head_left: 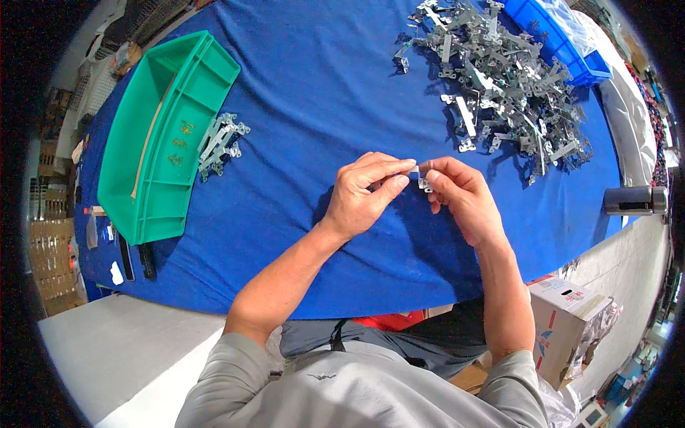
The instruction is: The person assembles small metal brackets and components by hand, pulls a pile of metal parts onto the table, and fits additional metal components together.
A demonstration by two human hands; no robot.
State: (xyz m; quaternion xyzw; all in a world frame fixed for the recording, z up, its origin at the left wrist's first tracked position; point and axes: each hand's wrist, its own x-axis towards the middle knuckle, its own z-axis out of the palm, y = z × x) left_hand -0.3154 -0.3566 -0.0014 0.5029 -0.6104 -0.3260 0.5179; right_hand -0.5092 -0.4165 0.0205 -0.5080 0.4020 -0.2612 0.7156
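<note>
Over the middle of the blue cloth, my left hand (364,192) and my right hand (464,196) meet at a small silver metal bracket (426,185). The thumb and fingers of each hand pinch it, the left at one end and the right at the other. Fingertips cover much of the bracket. To the far right lies a big loose heap of similar metal brackets (499,93). A smaller pile of brackets (217,146) rests on the cloth to the left of my hands, against a green plastic bin.
The green bin (150,143) stands at the left of the table, on the blue cloth (307,85). A blue crate (571,50) sits behind the heap. At the right edge is a dark metal cylinder (635,201). A cardboard box (560,321) stands below the table's right side.
</note>
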